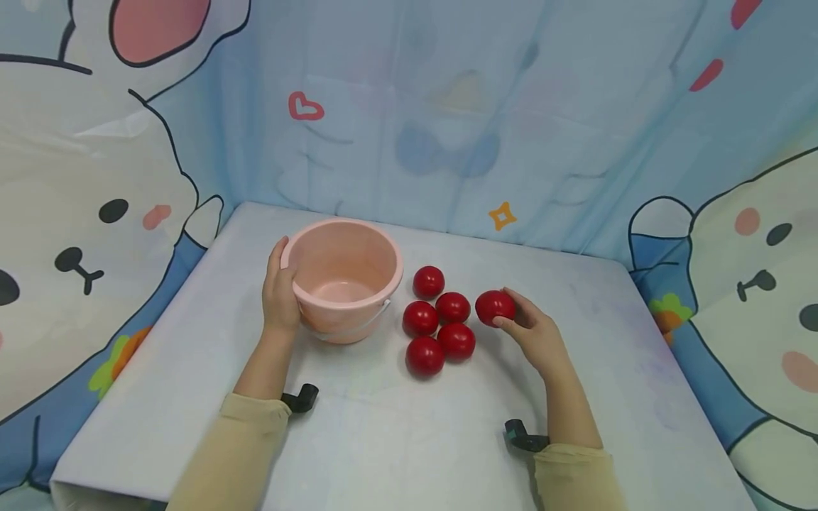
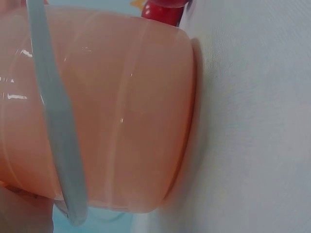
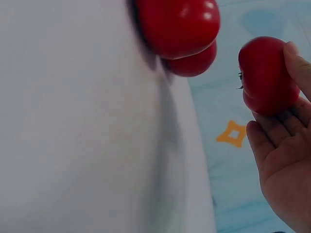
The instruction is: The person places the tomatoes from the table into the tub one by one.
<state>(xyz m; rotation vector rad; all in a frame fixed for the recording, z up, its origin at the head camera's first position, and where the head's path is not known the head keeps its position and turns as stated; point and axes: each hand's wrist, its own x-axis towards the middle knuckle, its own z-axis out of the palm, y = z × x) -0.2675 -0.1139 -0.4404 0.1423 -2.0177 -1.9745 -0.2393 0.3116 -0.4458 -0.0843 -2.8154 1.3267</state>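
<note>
A pink bucket point(image 1: 348, 312) with a pale wire-like handle point(image 2: 60, 121) stands upright on the table. My left hand point(image 1: 280, 294) grips its left side near the rim, thumb toward the opening. Inside, the bucket's floor shows bare. Between thumb and fingers my right hand point(image 1: 537, 333) holds a red tomato point(image 1: 495, 307), raised above the table; a small dark stem end shows on it in the right wrist view. Just left of this hand, several more tomatoes point(image 1: 424, 356) sit in a close cluster, to the right of the bucket.
The white-covered table point(image 1: 396, 440) ends at a light blue curtain point(image 1: 549, 142) with cartoon animals, which rises along its back and sides. A black wrist camera mount point(image 1: 302, 399) sticks out by the left sleeve, and another point(image 1: 525, 436) by the right one.
</note>
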